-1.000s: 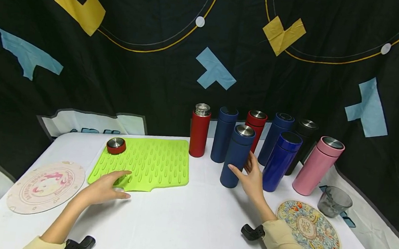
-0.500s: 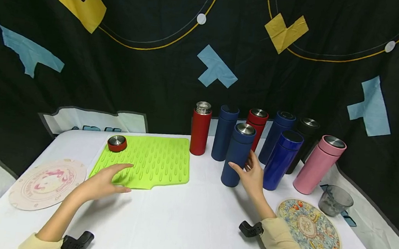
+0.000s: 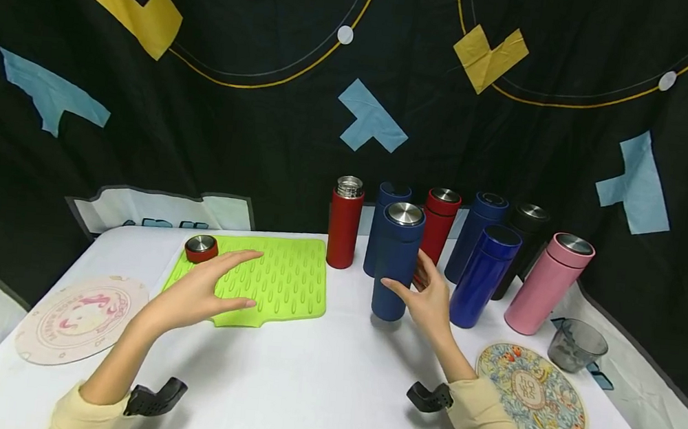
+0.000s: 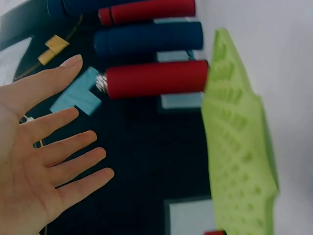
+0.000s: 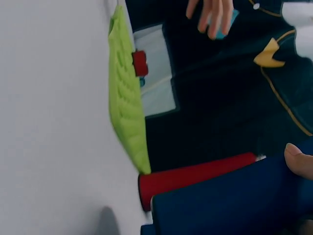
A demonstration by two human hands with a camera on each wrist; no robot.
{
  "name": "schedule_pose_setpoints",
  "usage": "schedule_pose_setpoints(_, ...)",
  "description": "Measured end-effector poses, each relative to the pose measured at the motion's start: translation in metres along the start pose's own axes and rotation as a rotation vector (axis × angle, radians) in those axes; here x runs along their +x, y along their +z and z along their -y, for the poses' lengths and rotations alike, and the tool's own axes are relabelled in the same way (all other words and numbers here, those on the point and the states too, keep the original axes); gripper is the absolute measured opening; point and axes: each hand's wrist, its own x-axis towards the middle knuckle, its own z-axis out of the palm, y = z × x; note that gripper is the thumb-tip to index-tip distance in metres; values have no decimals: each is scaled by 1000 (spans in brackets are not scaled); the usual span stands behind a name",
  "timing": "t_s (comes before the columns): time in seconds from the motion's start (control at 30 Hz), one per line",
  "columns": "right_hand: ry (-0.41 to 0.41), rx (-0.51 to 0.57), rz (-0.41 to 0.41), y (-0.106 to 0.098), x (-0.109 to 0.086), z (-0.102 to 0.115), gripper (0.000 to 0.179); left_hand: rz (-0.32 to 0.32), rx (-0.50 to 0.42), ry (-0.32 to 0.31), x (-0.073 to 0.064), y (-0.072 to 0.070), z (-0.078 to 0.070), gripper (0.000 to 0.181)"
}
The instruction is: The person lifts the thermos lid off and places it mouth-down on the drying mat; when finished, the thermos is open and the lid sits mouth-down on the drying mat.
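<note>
In the head view the table [image 3: 302, 390] is lit brightly and evenly, apparently from above, while the curtain [image 3: 233, 138] is left nearly black. Soft shadows are cast on the table below both arms [image 3: 121, 362], and a glint is caught by the lid [image 3: 405, 213] of the held bottle [image 3: 395, 268]. Toward the right edge the pink bottle [image 3: 547, 289] is slanted outward by lens distortion. The wrist views are dimmer and softer — the mat [image 4: 237, 147] is blurred, and the held bottle's shading is sunk in darkness.
</note>
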Motion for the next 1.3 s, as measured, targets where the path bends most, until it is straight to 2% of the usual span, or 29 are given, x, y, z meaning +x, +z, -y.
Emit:
schedule_pose_setpoints(0.17, -52, -6, 37, 6, -3, 14, 73, -22, -10, 52, 12, 1, -16, 76)
schedule_pose_setpoints(0.33, -104, -12, 64, 14, -3, 25, 71, -47, -52, 44, 23, 3, -31, 79)
schedule_pose_setpoints(0.43, -131, -15, 88, 19, -2, 29, 72, -81, -75, 62, 31, 5, -40, 81)
schedule_pose_setpoints(0.7, -213, -16, 141, 34, 7, 4, 78, -178, -185, 157, 49, 15, -62, 88)
schedule_pose_setpoints(0.8, -271, -51, 171, 35, 5, 4, 78, -204, -232, 188, 51, 16, -67, 90)
schedule_pose_setpoints(0.9, -337, -109, 187, 35, 3, 6, 79, -202, -246, 222, 50, 17, -71, 92)
schedule_pose_setpoints(1.13, -492, -258, 214, 31, 1, 11, 80, -205, -177, 270, 46, 15, -78, 97)
schedule_pose_setpoints(1.3, -573, -369, 242, 29, -1, 16, 81, -176, -115, 331, 39, 8, -84, 90)
